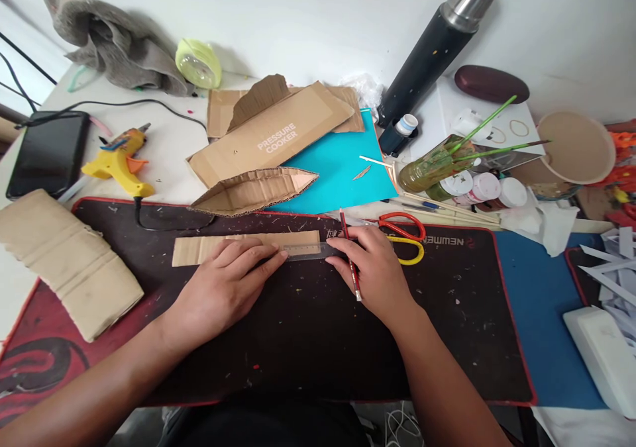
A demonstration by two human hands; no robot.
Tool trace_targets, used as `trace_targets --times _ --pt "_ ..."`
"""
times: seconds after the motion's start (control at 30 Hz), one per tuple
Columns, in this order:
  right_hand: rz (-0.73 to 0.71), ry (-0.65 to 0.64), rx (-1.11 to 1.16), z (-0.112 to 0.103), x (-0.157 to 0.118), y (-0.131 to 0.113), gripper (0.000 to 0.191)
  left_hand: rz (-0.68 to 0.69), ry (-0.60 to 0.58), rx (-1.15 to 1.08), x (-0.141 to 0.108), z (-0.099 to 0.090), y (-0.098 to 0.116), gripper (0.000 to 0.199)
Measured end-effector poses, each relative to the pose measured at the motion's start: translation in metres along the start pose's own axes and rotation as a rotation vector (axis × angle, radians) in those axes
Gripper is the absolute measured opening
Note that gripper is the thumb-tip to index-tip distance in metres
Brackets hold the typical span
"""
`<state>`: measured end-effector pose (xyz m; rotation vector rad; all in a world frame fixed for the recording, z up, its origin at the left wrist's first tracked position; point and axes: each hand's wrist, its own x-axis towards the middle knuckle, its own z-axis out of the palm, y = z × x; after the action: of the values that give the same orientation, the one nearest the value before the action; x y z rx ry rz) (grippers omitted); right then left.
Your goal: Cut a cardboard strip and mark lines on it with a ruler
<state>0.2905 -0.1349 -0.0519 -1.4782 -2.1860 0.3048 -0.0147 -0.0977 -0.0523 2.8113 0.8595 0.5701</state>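
Note:
My left hand [223, 288] presses on a narrow cardboard strip [186, 251], its fingers together and its thumb and index finger holding down a clear plastic ruler [303, 251]. My right hand [375, 268] is closed around a red and black pencil [353, 265], while its thumb and index fingertips pinch the ruler's right end. The ruler lies along the strip, partly hidden under my left fingers. Just beyond the strip sits a boat-shaped cardboard piece [258, 192]. Scissors [402, 235] with one red and one yellow handle loop lie right behind my right hand.
A yellow glue gun [119, 162] rests at left, above a bent cardboard piece [74, 261]. Cardboard scraps [278, 132] overlap a blue sheet [342, 175]. A black flask [432, 49], a brush jar [430, 165] and paint pots [484, 187] crowd the right. A dark mat [308, 341] lies beneath.

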Motion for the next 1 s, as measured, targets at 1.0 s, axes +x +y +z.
trace_targets --times 1.0 --pt "0.017 0.008 0.036 -0.0016 0.0004 -0.0009 0.018 -0.023 -0.033 -0.012 -0.0031 0.0011 -0.0014 0.061"
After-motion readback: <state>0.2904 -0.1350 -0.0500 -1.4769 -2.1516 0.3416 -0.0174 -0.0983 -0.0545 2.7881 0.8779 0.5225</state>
